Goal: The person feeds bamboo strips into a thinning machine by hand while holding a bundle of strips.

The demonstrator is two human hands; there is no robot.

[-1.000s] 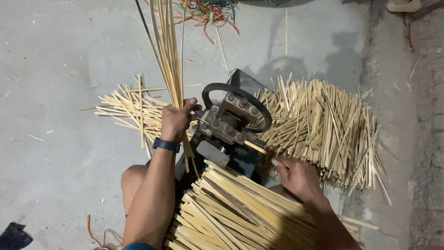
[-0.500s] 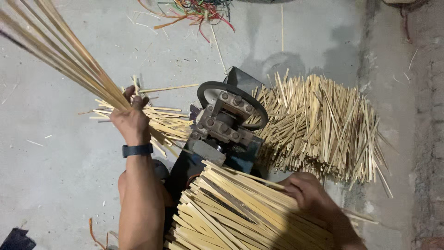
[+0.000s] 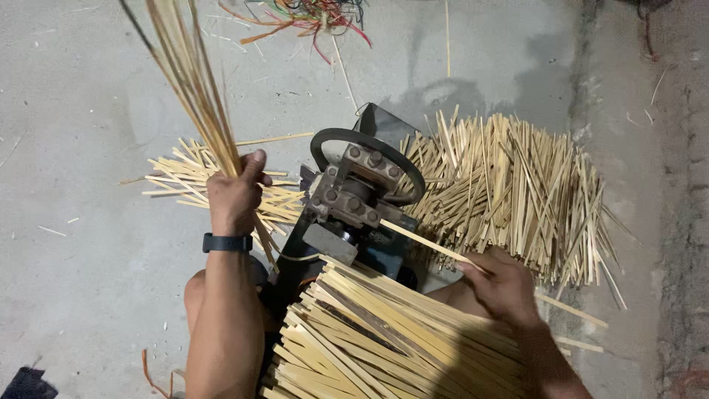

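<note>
**Sticks Go Into the Little Machine**

Over on the left, a small flat pile of pale yellow bamboo strips (image 3: 193, 183) lies on the grey concrete floor (image 3: 81, 111). The left hand (image 3: 233, 193), with a black band (image 3: 227, 242) on its wrist, has its fingers closed tight around a long bunch of thin bamboo sticks (image 3: 186, 81). The bunch points up and away, probably to keep it clear of the machine. In the middle stands a small dark metal machine with a round black wheel (image 3: 354, 193). The right hand (image 3: 502, 284) pinches one thin bamboo strip (image 3: 425, 242) aimed at the machine, as if feeding it in. A thick stack of cut bamboo slats (image 3: 369, 332) lies close in front. A big heap of short bamboo sticks (image 3: 517, 192) lies on the right. No labels or signs show.
</note>
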